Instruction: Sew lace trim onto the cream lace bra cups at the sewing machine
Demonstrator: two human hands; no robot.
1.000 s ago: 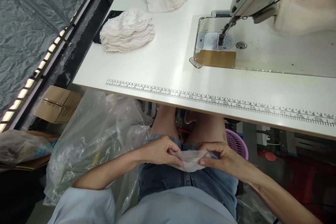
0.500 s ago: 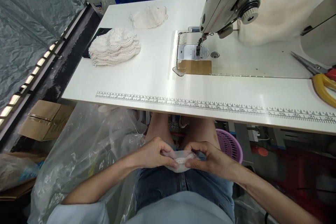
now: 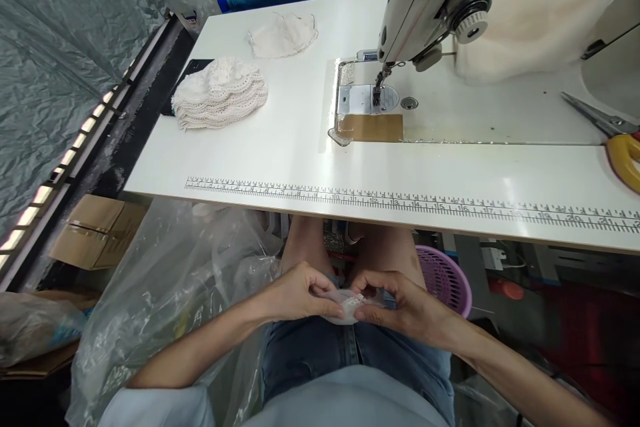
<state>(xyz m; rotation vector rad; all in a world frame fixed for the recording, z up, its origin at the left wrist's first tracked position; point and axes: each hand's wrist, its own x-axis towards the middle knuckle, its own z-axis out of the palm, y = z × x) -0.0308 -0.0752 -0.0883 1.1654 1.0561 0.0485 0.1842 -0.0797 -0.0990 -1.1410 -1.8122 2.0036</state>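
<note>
Over my lap, a small piece of white fabric with a lacy edge (image 3: 345,310) is held between both hands. My left hand (image 3: 305,293) pinches its left side between thumb and fingers. At its right side, my right hand (image 3: 393,300) grips it the same way, thumb toward me. The table edge lies just beyond my hands. On the table, a stack of white lace-edged fabric pieces (image 3: 220,97) sits at the left, and a single white fabric piece (image 3: 283,35) lies flat behind it.
A sewing machine (image 3: 430,7) stands at the right, with pale cloth (image 3: 540,23) behind its head. Yellow-handled scissors (image 3: 623,153) lie at the far right. A printed ruler (image 3: 375,200) runs along the front edge. Below are a purple basket (image 3: 445,277), clear plastic sheeting (image 3: 200,280) and a cardboard box (image 3: 97,233).
The fabric between my fingers has been bunched smaller, its lacy edge turned more upward. Both hands stay in nearly the same place; the camera view has shifted slightly.
</note>
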